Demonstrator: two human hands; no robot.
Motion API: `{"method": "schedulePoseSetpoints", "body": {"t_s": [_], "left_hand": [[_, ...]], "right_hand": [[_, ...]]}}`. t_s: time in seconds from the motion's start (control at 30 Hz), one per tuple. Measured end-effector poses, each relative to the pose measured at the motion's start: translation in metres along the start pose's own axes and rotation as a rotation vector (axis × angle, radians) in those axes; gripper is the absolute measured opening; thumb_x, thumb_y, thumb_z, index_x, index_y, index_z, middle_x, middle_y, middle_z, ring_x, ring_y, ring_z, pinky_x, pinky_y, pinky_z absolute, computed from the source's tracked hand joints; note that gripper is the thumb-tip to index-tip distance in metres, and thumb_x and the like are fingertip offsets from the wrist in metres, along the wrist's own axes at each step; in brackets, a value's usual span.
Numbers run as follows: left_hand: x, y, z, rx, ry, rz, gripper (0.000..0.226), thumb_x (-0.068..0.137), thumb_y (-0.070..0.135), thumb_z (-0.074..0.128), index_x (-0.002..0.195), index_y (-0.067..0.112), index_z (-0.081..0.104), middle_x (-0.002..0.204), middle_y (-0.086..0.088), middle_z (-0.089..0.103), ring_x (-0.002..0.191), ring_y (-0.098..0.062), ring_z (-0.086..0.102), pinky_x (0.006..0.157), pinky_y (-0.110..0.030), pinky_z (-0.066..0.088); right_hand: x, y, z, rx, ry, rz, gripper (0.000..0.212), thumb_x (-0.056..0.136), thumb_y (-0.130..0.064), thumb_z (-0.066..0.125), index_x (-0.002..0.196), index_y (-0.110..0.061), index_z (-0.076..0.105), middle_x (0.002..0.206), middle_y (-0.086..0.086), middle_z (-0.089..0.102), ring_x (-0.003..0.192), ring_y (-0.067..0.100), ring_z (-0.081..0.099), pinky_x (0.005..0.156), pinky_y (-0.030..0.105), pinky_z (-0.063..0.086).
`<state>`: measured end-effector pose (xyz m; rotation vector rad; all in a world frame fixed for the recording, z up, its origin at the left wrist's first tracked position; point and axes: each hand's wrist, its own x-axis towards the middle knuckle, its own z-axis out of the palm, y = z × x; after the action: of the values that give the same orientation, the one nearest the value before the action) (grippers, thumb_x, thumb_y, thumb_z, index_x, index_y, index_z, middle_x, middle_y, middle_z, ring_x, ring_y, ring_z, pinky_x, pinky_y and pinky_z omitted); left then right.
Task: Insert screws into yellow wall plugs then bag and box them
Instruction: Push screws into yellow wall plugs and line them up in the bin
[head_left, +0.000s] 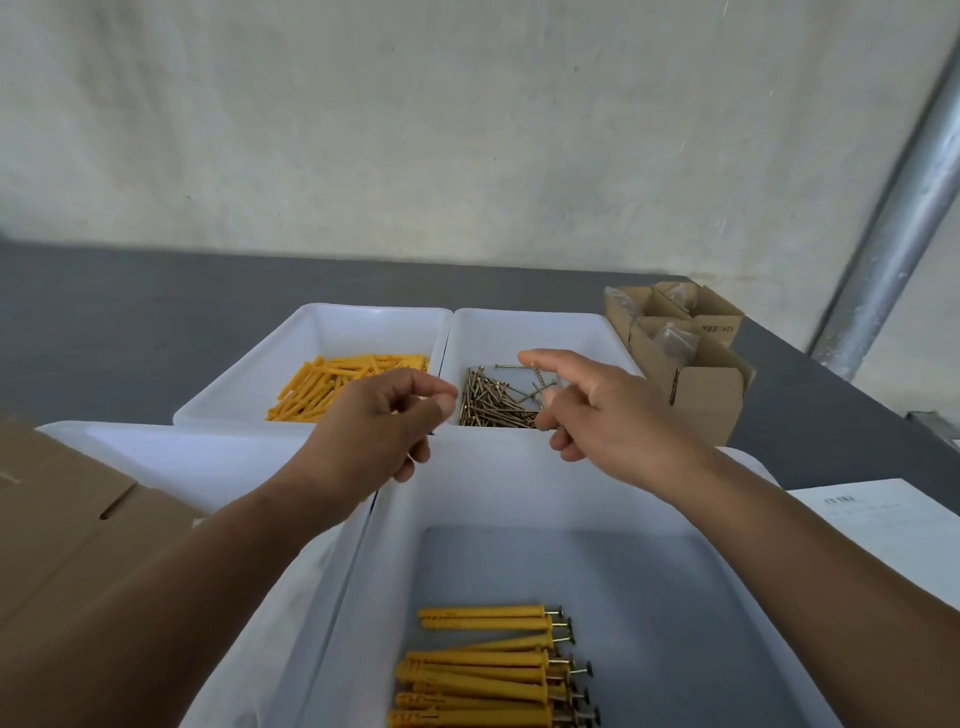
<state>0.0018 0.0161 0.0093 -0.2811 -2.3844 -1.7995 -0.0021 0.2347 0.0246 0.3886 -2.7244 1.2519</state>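
Two hands, tangled screws (493, 404)
Right hand (597, 410) spread, left hand (376, 423) curled, contents unclear; we could snag a clump.

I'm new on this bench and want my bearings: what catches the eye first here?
Two bare hands reach forward mid-frame: the left hand with curled fingers, the right hand looser, over the loose screws in the far right bin. Bright yellow wall plugs lie in the far left bin, and assembled plugs with screws lie in the near bin.
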Motion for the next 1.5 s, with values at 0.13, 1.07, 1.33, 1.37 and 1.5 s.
{"method": "schedulePoseSetpoints", "body": {"t_s": [0.13,1.07,1.33,1.37,1.5], "left_hand": [[-0.001,-0.003,0.003,0.027,-0.075,0.000,0.007,0.092,0.016,0.065,0.092,0.017,0.071,0.064,-0.004,0.055,0.052,-0.010,0.053,0.042,-0.020,0.039],[-0.006,0.004,0.007,0.165,-0.285,-0.020,0.032,0.080,0.016,0.079,0.105,0.021,0.058,0.068,-0.002,0.069,0.053,-0.010,0.062,0.042,-0.020,0.043],[-0.007,0.005,0.009,0.214,-0.294,-0.010,0.036,0.078,0.018,0.080,0.104,0.023,0.055,0.069,0.001,0.068,0.056,-0.011,0.065,0.045,-0.020,0.044],[-0.007,0.005,0.008,0.209,-0.295,-0.011,0.036,0.078,0.016,0.079,0.104,0.023,0.055,0.071,0.000,0.068,0.057,-0.013,0.065,0.045,-0.021,0.044],[-0.008,0.007,0.008,0.182,-0.299,-0.007,0.031,0.083,0.011,0.072,0.107,0.020,0.055,0.087,-0.007,0.069,0.061,-0.019,0.066,0.045,-0.025,0.045]], "right_hand": [[-0.007,-0.007,0.005,-0.328,-0.061,-0.107,0.025,0.101,-0.028,0.047,0.111,-0.029,0.070,0.083,-0.016,0.065,0.077,0.003,0.058,0.075,0.027,0.050],[-0.013,-0.012,0.011,-0.569,-0.114,-0.335,0.028,0.096,-0.044,0.051,0.123,-0.041,0.060,0.112,-0.012,0.067,0.105,0.011,0.057,0.084,0.034,0.049],[-0.018,-0.018,0.015,-0.514,-0.192,-0.398,0.028,0.094,-0.031,0.055,0.121,-0.039,0.058,0.107,-0.013,0.064,0.099,0.009,0.058,0.085,0.034,0.051],[-0.018,-0.018,0.015,-0.506,-0.196,-0.400,0.025,0.094,-0.033,0.056,0.119,-0.039,0.059,0.107,-0.013,0.064,0.098,0.009,0.058,0.084,0.034,0.051],[-0.017,-0.017,0.016,-0.473,-0.208,-0.422,0.010,0.093,-0.038,0.059,0.101,-0.033,0.062,0.096,-0.015,0.061,0.088,0.007,0.058,0.077,0.031,0.049]]}}
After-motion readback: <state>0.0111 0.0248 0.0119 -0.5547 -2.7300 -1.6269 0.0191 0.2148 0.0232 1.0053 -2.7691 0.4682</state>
